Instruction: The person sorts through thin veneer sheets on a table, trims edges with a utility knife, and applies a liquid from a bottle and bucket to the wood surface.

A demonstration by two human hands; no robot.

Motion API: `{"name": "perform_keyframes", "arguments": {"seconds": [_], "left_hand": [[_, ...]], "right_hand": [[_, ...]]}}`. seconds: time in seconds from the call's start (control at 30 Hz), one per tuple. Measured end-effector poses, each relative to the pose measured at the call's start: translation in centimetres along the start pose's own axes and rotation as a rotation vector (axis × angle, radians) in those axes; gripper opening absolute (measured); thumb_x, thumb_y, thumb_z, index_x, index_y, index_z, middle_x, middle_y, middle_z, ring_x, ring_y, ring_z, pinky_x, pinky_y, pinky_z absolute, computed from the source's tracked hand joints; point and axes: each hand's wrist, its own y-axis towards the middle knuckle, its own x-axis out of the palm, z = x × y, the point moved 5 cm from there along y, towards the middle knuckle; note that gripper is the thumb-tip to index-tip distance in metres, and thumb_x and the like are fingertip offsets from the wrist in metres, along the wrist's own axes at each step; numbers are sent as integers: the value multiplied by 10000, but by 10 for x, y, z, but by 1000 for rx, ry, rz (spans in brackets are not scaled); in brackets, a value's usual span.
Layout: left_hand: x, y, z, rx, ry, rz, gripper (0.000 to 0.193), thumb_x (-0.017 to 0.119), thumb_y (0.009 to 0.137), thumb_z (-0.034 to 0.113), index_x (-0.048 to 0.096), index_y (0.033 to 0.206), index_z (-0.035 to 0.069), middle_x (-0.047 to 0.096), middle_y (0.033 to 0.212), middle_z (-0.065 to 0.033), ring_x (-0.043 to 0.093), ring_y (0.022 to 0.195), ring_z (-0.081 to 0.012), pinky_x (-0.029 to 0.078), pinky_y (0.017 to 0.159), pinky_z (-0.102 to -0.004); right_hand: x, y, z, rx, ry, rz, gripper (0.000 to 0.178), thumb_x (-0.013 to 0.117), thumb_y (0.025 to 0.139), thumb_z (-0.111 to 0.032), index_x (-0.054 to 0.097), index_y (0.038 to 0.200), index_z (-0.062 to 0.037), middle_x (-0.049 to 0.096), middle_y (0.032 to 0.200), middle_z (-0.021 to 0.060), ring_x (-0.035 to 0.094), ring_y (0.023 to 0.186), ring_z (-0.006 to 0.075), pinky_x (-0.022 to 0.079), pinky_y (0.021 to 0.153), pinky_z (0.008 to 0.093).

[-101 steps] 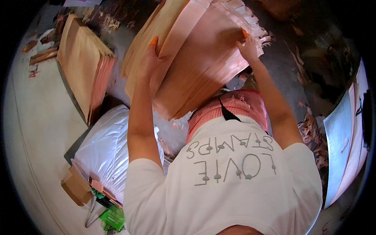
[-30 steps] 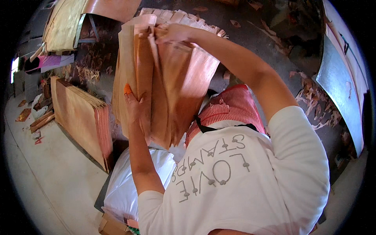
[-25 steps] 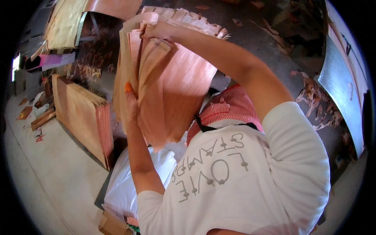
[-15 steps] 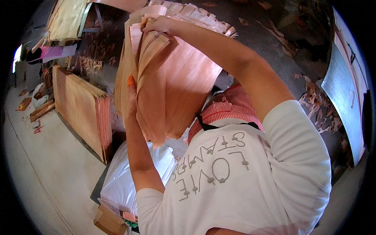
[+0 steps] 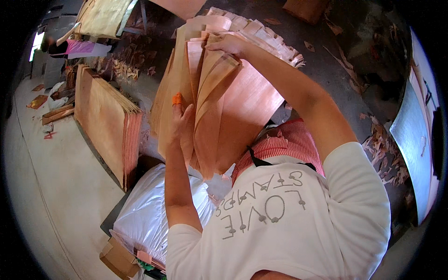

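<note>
A fanned stack of thin, reddish-brown wood veneer sheets [image 5: 242,107] stands in front of me, its sheets curled and spread apart. My right hand [image 5: 227,45] reaches across the top and grips the upper edge of several folded-over sheets. Lower down on the left side, my left hand [image 5: 183,122] lies against the sheets, thumb apart from the fingers. An orange finger cover [image 5: 177,99] sits on one of its fingertips. The sheets hide part of the right hand's fingertips.
At the left stands a thick upright stack of veneer [image 5: 100,121]. A white plastic-wrapped bundle [image 5: 147,210] and a cardboard box [image 5: 119,259] lie near my left arm. Veneer scraps [image 5: 387,161] litter the floor at right. A person [image 5: 70,46] works at far left.
My left hand has loosened from the sheet edge, and its thumb now shows apart. My right hand still grips the upper sheets. The whole view has shifted, with the scene sitting further right.
</note>
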Motion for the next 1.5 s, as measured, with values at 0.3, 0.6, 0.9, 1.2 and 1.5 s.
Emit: {"name": "perform_keyframes", "arguments": {"seconds": [0.3,0.6,0.9,1.2,1.5], "left_hand": [[18,-1,12,-23,395,320,692,517,817,457,318,1316,21,349,1304,-226,337,1199,-359,274,973,-443],[36,8,-14,-4,524,445,708,473,812,513,312,1330,57,360,1314,-196,372,1160,-353,259,942,-495],[32,20,-8,102,325,385,672,505,816,459,370,1273,-15,407,1252,-246,415,1105,-383,311,932,-443],[-4,-1,-42,25,315,405,672,543,807,397,321,1294,-9,357,1284,-254,364,1164,-384,289,973,-471],[25,-57,15,-55,761,350,925,667,679,431,183,1357,28,220,1373,-236,273,1236,-400,226,998,-520]], "right_hand": [[-3,-8,3,40,-14,-95,474,672,750,-273,540,1099,19,608,983,99,587,849,157,485,721,261],[-110,-113,33,186,-564,-6,499,648,742,-364,559,1061,10,616,924,121,569,872,208,431,791,301],[-28,-126,82,-29,-405,90,387,582,778,-214,533,1128,-56,589,1062,115,551,983,263,423,850,329],[110,-110,72,-673,-1060,165,635,560,706,-153,380,1301,-285,251,1364,141,261,1264,301,248,1029,394],[128,-78,36,-680,-1108,219,336,502,771,-221,559,1102,-237,405,1216,119,350,1188,298,306,970,432]]}}
